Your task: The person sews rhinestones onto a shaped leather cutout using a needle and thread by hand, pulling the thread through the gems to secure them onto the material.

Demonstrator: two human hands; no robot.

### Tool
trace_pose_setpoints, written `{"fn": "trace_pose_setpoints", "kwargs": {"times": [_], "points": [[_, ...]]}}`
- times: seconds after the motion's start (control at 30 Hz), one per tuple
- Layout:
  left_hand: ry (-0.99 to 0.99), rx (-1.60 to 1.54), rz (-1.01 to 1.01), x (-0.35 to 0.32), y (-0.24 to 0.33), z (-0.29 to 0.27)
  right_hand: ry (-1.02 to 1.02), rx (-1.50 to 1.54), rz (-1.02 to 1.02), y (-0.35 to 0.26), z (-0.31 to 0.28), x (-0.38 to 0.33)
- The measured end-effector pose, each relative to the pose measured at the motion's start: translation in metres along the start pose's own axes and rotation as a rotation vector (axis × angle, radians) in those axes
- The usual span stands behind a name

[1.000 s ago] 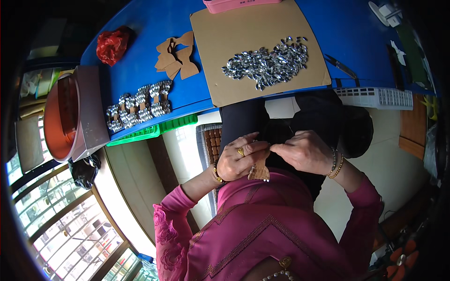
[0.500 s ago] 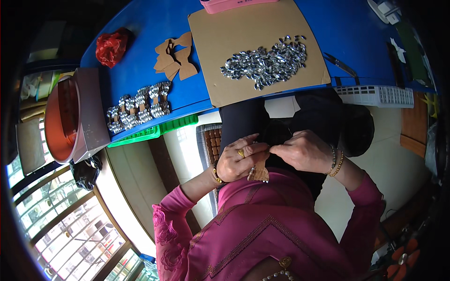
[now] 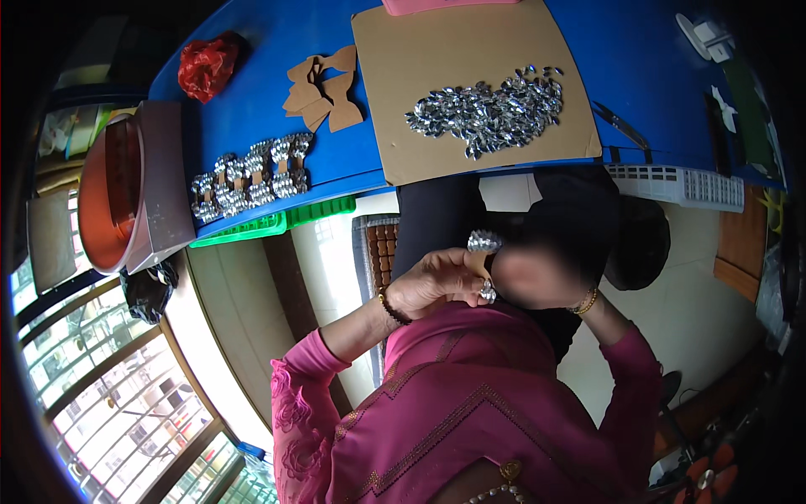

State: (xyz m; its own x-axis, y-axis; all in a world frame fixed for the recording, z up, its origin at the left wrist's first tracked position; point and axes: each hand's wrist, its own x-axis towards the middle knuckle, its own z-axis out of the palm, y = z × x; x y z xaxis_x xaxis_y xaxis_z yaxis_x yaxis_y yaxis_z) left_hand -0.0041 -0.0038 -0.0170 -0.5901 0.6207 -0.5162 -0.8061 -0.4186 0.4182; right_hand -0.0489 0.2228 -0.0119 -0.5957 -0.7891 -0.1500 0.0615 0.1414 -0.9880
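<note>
My left hand [image 3: 428, 281] is closed on a bow-shaped brown card [image 3: 484, 243], held upright over my lap. Silver faceted stones cover the card's upper end, and a few show at its lower end. Close against the card's right side is my right hand [image 3: 537, 273], smeared so that its fingers cannot be made out. On the blue table beyond, a heap of loose silver leaf-shaped stones [image 3: 491, 113] lies on a flat cardboard sheet [image 3: 453, 42]. Several bare bow-shaped cards [image 3: 336, 101] overlap to its left. Nearer the front-left edge sit several stone-covered cards [image 3: 252, 178].
A red plastic bag [image 3: 207, 69] lies at the far left, with an orange-and-grey bin [image 3: 159, 185] beside the table. Dark scissors [image 3: 621, 126] rest right of the sheet. Below the table edge are a green basket [image 3: 277, 223] and a white basket [image 3: 680, 186].
The card has been turned and raised in my left hand, so its stone-covered upper end shows. My right hand has come away from its pinch beside the left fingers and is moving.
</note>
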Motion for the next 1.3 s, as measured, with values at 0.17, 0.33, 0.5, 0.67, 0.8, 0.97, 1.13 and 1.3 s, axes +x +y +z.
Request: {"fn": "trace_pose_setpoints", "kwargs": {"times": [0.17, 0.33, 0.5, 0.67, 0.8, 0.97, 1.13, 1.3], "points": [[0.006, -0.041, -0.040, 0.002, 0.001, 0.003, 0.036, 0.055, 0.021, 0.006, 0.004, -0.003], [0.006, -0.065, -0.006, 0.004, -0.004, 0.003, 0.050, 0.055, -0.025, 0.009, 0.009, 0.000], [0.171, 0.055, 0.093, 0.009, -0.010, 0.008, 0.137, 0.043, 0.003, 0.002, 0.019, 0.003], [0.292, 0.250, 0.318, 0.015, -0.020, 0.007, 0.261, -0.259, 0.059, -0.004, 0.016, 0.003], [0.359, 0.345, 0.405, 0.020, -0.026, 0.003, 0.447, -0.622, -0.317, -0.015, 0.012, 0.010], [0.354, 0.358, 0.391, 0.028, -0.033, -0.001, 0.366, -0.690, -0.292, 0.000, 0.017, 0.015], [0.406, 0.370, 0.466, 0.033, -0.034, -0.002, 0.435, -0.373, -0.405, -0.022, 0.029, 0.011], [0.444, 0.210, 0.461, 0.025, -0.013, -0.005, 0.424, 0.404, 0.087, -0.013, 0.013, -0.018]]}}
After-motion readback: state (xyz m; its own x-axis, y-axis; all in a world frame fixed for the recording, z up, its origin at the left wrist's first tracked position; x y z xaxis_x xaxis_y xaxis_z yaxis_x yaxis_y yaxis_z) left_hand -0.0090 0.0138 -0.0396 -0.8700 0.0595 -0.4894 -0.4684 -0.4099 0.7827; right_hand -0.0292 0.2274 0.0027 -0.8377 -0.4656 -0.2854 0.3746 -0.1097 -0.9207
